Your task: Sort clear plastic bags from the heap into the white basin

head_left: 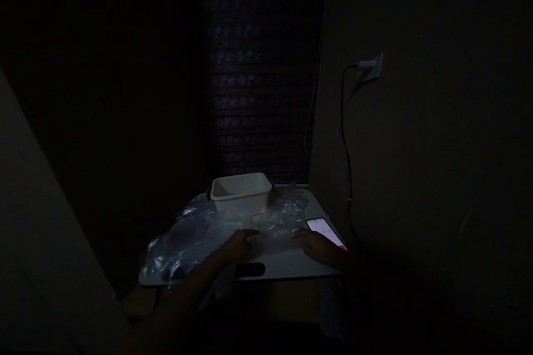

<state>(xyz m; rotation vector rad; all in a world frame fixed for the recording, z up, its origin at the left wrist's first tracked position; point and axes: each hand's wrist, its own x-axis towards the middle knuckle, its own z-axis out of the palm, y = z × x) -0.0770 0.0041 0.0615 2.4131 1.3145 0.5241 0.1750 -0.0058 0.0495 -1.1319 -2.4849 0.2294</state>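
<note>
My left hand (239, 243) reaches over the white table, its index finger stretched toward the right and its thumb apart below. Opposite it, my right hand (310, 241) lies low over the table with its fingers extended to the left. Between the two is a thin clear plastic sheet or bag (275, 228), and the fingertips are at its edges. Dim light hides whether they press on it. A larger heap of crinkled clear plastic bags (183, 244) covers the table's left side, beside my left forearm. Just behind my right hand lies a lit phone (323, 229).
A white plastic tub (244, 205) with dark handles stands at the back of the table (283, 263). More clear plastic (293, 205) lies right of it. A dark slot (250, 270) is near the front edge. A black cord (345, 138) hangs from a wall outlet (370, 66) at right.
</note>
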